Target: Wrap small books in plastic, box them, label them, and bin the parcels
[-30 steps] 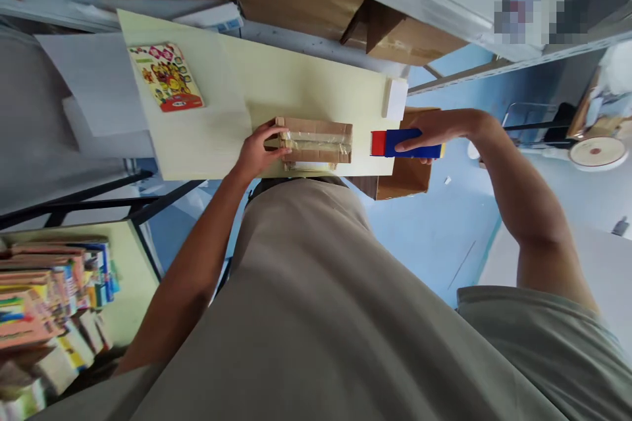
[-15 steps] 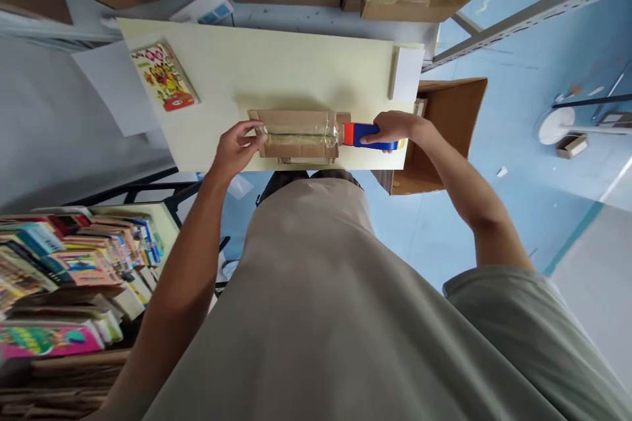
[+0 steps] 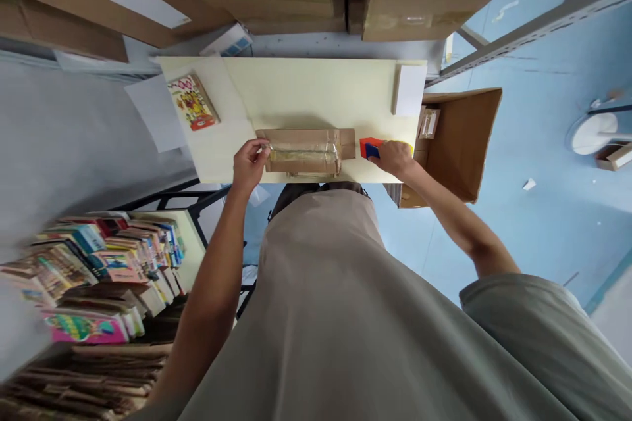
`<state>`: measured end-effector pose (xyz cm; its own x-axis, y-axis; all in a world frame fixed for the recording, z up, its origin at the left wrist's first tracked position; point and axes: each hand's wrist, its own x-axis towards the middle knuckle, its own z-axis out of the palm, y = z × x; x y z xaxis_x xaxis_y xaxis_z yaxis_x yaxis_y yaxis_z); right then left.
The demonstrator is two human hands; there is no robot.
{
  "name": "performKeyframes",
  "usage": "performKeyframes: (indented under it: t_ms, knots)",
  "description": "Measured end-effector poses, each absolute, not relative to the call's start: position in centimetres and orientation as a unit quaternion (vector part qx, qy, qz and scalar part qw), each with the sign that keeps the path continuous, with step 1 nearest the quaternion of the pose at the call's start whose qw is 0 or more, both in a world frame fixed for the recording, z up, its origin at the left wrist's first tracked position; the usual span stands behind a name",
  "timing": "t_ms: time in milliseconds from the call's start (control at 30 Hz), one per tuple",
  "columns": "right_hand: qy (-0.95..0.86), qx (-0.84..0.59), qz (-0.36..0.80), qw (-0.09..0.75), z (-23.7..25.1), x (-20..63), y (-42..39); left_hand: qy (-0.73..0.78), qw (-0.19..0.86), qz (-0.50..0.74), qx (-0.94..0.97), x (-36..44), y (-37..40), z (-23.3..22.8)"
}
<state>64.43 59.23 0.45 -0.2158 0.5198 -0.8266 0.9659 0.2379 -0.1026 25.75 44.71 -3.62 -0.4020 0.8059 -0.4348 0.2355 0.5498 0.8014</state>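
Observation:
A flat brown cardboard parcel (image 3: 306,145) lies on a pale yellow tabletop (image 3: 306,92), with clear tape along its middle. My left hand (image 3: 250,164) pinches the parcel's left end. My right hand (image 3: 395,158) grips a red and blue tape dispenser (image 3: 370,147) just right of the parcel, resting on the table.
A colourful book (image 3: 192,102) lies at the table's left, a white block (image 3: 409,90) at its right end. An open cardboard box (image 3: 459,138) stands on the blue floor to the right. Stacked books (image 3: 99,263) fill the lower left. Large cartons (image 3: 276,3) sit behind the table.
My right hand first brought the tape dispenser left to the parcel's right end, then drew it a short way back to the right. My left hand stayed on the parcel's left end.

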Motion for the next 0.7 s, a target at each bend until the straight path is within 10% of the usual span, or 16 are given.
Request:
performKeyframes:
  t_ms: [467,700]
  knots:
    - [0.662,0.569,-0.486,0.048,11.3,60.3,55.8,0.672,0.208,0.329,0.630,31.1,49.9,8.2]
    - [0.840,0.424,-0.308,-0.138,20.2,48.6,62.5,0.614,0.104,0.415,0.664,30.2,55.4,17.5]
